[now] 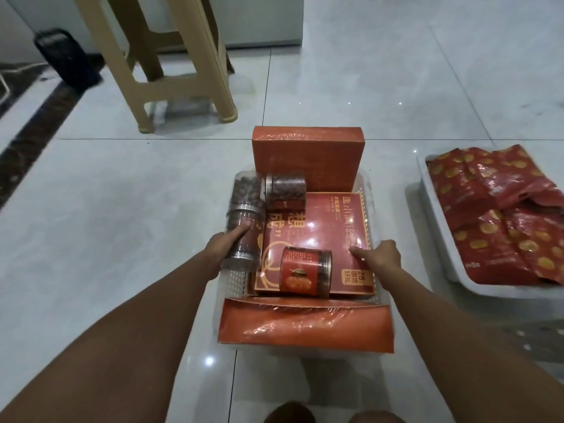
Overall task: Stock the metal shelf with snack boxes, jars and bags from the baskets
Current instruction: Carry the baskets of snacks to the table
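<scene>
Glossy pale tile floor [122, 193]; beige stool [171, 71] far left, top cut off. Two white baskets. Centre basket [235, 282]: three red boxes, four jars. Right basket [439, 239]: red bags [494, 215], count unclear, cut by frame. Far end upright box [305, 157], middle flat box [329, 221], near end near box [305, 328]. Fingers of left hand [225, 245] wrap held jar [245, 239] at basket's left. Thumb of right hand [378, 257] on flat box, other fingers curled past its right edge, tips hidden.
</scene>
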